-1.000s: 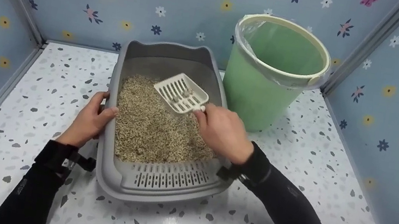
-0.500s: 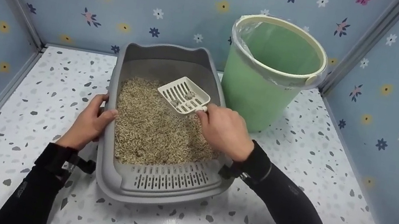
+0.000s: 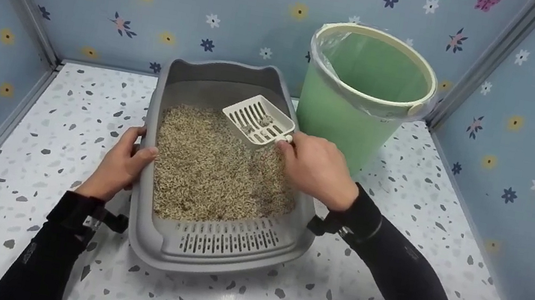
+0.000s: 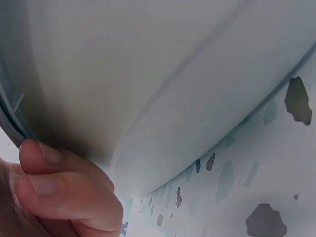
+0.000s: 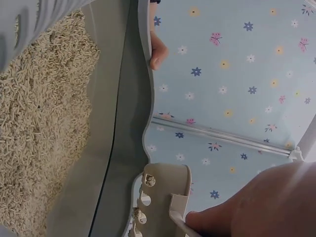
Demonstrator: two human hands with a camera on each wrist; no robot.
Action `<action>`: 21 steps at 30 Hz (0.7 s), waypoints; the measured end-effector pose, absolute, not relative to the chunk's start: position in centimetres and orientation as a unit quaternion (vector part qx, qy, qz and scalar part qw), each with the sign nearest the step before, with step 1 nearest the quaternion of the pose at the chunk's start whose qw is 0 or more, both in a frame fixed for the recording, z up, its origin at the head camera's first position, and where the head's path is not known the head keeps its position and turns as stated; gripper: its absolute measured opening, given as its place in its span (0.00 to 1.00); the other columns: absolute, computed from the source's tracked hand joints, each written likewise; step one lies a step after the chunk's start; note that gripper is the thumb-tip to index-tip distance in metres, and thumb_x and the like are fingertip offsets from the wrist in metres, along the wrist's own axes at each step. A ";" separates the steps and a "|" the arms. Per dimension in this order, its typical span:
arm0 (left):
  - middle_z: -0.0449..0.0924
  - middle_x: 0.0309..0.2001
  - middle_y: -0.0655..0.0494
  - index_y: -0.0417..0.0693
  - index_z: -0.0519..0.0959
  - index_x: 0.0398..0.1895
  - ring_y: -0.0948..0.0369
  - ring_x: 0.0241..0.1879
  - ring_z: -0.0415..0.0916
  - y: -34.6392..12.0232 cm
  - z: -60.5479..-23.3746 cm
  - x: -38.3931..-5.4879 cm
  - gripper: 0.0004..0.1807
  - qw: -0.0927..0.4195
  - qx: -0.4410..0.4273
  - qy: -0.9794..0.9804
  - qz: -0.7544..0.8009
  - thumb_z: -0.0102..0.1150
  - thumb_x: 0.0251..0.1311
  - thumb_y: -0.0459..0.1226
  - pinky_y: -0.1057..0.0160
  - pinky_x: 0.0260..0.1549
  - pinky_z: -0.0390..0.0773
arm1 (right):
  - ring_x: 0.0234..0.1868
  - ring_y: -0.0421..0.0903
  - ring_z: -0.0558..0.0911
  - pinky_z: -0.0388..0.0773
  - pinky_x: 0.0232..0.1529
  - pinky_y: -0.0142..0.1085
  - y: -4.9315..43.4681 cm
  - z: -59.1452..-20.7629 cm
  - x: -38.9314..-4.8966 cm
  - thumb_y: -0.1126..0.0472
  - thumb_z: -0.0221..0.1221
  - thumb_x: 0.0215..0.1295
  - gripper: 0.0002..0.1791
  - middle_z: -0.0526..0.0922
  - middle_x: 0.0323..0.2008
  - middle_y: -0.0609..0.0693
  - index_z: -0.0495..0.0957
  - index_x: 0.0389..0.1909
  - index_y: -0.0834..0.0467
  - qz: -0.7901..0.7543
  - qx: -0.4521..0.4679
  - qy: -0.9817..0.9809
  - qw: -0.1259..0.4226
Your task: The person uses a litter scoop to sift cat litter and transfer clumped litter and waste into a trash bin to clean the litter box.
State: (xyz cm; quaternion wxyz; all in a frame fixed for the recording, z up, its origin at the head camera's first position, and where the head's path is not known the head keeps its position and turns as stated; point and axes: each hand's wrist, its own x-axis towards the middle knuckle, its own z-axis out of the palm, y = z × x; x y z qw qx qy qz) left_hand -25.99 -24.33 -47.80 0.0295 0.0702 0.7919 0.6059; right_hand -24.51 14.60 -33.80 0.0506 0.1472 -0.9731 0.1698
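Observation:
My right hand grips the handle of a slotted cream litter scoop, held over the right side of a grey litter box. A few small clumps lie on the scoop's slots. Tan pellet litter covers the floor of the box, with a darker patch near its right side. My left hand holds the box's left rim, thumb on top. In the left wrist view its curled fingers show under the rim, against the box's outer wall.
A green bin with a clear plastic liner stands close to the box's back right. Blue flowered panels enclose the speckled white floor at the back and both sides. A perforated ledge spans the box's near end.
My right hand has carried the scoop rightward and slightly up, closer to the bin, with the clumps still on it. The left hand keeps its hold on the rim.

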 end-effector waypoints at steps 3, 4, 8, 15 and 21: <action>0.77 0.38 0.47 0.51 0.61 0.85 0.62 0.20 0.69 -24.3 -47.8 -26.0 0.37 0.030 0.070 0.794 0.603 0.57 0.83 0.54 0.65 0.13 0.68 | 0.29 0.53 0.79 0.77 0.32 0.49 15.4 -32.3 -24.6 0.46 0.55 0.88 0.20 0.75 0.27 0.49 0.77 0.34 0.53 0.182 0.143 -0.971 0.054; 0.77 0.38 0.46 0.52 0.61 0.85 0.62 0.20 0.68 -24.3 -47.8 -26.0 0.36 0.030 0.070 0.794 0.603 0.57 0.83 0.54 0.66 0.13 0.68 | 0.28 0.53 0.78 0.76 0.31 0.48 15.7 -31.8 -24.7 0.46 0.56 0.88 0.21 0.75 0.26 0.49 0.77 0.33 0.53 0.184 0.142 -0.971 0.057; 0.77 0.40 0.46 0.53 0.60 0.86 0.62 0.21 0.68 -24.4 -47.7 -26.1 0.37 0.033 0.070 0.798 0.598 0.56 0.82 0.54 0.65 0.14 0.68 | 0.26 0.49 0.74 0.72 0.29 0.44 16.9 -29.3 -25.1 0.47 0.57 0.88 0.20 0.74 0.26 0.48 0.78 0.34 0.54 0.195 0.143 -0.968 0.072; 0.77 0.40 0.45 0.53 0.60 0.86 0.61 0.22 0.70 -24.4 -47.7 -26.0 0.37 0.033 0.073 0.797 0.599 0.57 0.82 0.55 0.64 0.14 0.70 | 0.25 0.47 0.71 0.70 0.28 0.42 19.3 -24.2 -26.0 0.44 0.54 0.89 0.23 0.73 0.27 0.49 0.82 0.38 0.57 0.203 0.104 -0.970 0.082; 0.75 0.37 0.45 0.51 0.58 0.86 0.63 0.17 0.62 -24.5 -47.8 -26.0 0.36 0.031 0.085 0.798 0.595 0.54 0.84 0.54 0.64 0.13 0.66 | 0.28 0.49 0.72 0.68 0.31 0.42 21.7 -21.6 -27.6 0.43 0.52 0.89 0.25 0.75 0.30 0.51 0.81 0.40 0.59 0.185 0.062 -0.975 0.107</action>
